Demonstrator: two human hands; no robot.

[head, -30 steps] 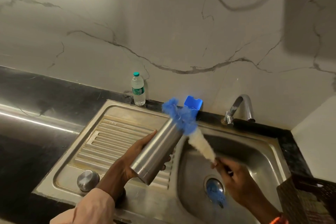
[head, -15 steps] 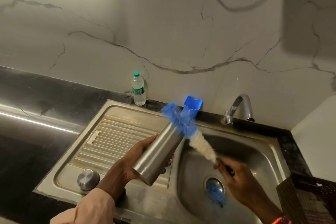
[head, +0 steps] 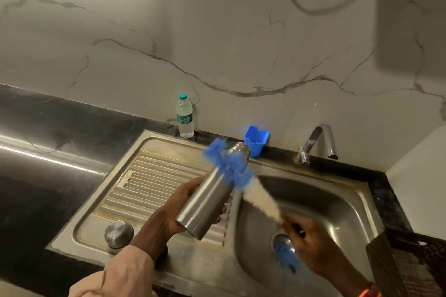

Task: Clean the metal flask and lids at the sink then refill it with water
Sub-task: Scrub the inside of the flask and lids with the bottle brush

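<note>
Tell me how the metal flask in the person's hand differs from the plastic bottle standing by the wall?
The metal flask is opaque steel; the plastic bottle is clear with a green label. The flask is tilted in the left hand, off the sink; the bottle stands upright on the counter. The flask's mouth is uncapped; the bottle wears a teal cap. A blue brush scrubs the flask; nothing touches the bottle. Both are tall cylinders.

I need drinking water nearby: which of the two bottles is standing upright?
The clear plastic bottle by the wall; the metal flask is tilted in the left hand.
</note>
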